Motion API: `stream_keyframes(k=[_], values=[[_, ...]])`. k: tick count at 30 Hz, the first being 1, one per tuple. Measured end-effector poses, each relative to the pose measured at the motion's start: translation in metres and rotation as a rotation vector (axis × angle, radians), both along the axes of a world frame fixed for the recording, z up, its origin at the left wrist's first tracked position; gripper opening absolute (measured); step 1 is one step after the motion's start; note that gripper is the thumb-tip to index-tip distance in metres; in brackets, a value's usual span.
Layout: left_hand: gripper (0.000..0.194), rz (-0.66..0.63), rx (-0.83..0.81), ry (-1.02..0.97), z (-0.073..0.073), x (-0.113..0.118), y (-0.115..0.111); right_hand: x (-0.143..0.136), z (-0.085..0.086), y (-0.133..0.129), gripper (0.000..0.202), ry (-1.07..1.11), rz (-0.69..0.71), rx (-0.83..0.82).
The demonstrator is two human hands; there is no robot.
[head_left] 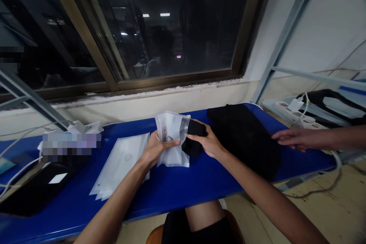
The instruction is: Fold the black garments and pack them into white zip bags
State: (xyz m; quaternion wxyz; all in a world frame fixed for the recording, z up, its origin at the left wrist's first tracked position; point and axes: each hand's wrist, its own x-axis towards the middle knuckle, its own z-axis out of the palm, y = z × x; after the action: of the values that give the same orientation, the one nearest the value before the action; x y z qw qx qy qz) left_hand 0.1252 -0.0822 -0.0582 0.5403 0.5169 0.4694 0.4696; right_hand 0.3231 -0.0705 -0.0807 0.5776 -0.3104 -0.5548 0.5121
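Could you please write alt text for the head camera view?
A left hand holds a frosted plastic zip bag while the right hand pushes a folded black cloth into it, above a blue table. Another person's hand rests on a black fabric pile.

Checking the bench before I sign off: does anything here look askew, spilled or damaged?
Nothing spilled or damaged. The left hand grips a crumpled clear bag while the right hand pushes a black folded item into it. The stack of flat bags is slightly fanned.
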Motion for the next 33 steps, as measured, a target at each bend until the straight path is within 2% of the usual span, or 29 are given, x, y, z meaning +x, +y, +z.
stream_keyframes(k=[2,4,7,9,10,11,16,18,20,21,22,23,25,26,29,33], values=[[0.052,-0.025,-0.020,-0.001,0.006,-0.009,0.000,0.006,0.001,0.001,0.050,0.026,0.080,-0.084],[0.051,-0.064,-0.040,-0.011,0.010,-0.014,-0.001,0.008,0.002,0.001,0.049,-0.008,0.108,-0.088],[0.051,-0.152,-0.031,-0.005,0.010,-0.014,-0.005,0.006,0.004,-0.002,0.044,-0.143,-0.047,0.085],[0.054,-0.202,0.000,0.016,0.005,-0.010,-0.008,0.002,0.004,-0.003,0.048,-0.261,-0.187,0.228],[0.057,-0.213,0.013,0.023,0.003,-0.008,-0.009,0.001,0.004,-0.004,0.052,-0.304,-0.211,0.271],[0.058,-0.214,0.022,0.024,0.001,-0.007,-0.009,0.001,0.004,-0.004,0.057,-0.327,-0.196,0.291],[0.066,-0.213,0.044,0.034,-0.006,-0.003,-0.007,0.002,-0.001,-0.004,0.092,-0.297,0.048,0.260],[0.077,-0.092,0.168,0.148,-0.006,-0.001,-0.007,0.000,-0.005,-0.005,0.102,-0.315,0.029,0.258],[0.089,0.175,0.428,0.354,-0.006,0.004,-0.010,-0.005,-0.008,-0.005,0.107,-0.291,-0.032,0.249],[0.089,0.308,0.577,0.471,-0.007,0.006,-0.013,-0.007,-0.009,-0.006,0.109,-0.251,-0.060,0.240],[0.080,0.397,0.714,0.583,-0.007,0.009,-0.016,-0.010,-0.010,-0.006,0.110,-0.204,-0.080,0.232],[0.066,0.428,0.822,0.686,-0.008,0.012,-0.020,-0.011,-0.010,-0.005,0.110,-0.160,-0.097,0.225],[0.034,0.367,0.927,0.851,-0.009,0.017,-0.027,-0.013,-0.009,-0.005,0.110,-0.102,-0.123,0.207],[0.024,0.321,0.938,0.906,-0.010,0.020,-0.030,-0.013,-0.008,-0.004,0.110,-0.091,-0.123,0.197],[0.015,0.250,0.921,0.971,-0.011,0.025,-0.033,-0.012,-0.007,-0.003,0.109,-0.073,-0.092,0.179],[0.014,0.223,0.844,0.973,-0.014,0.027,-0.032,-0.013,-0.011,-0.003,0.113,-0.082,-0.031,0.200]])
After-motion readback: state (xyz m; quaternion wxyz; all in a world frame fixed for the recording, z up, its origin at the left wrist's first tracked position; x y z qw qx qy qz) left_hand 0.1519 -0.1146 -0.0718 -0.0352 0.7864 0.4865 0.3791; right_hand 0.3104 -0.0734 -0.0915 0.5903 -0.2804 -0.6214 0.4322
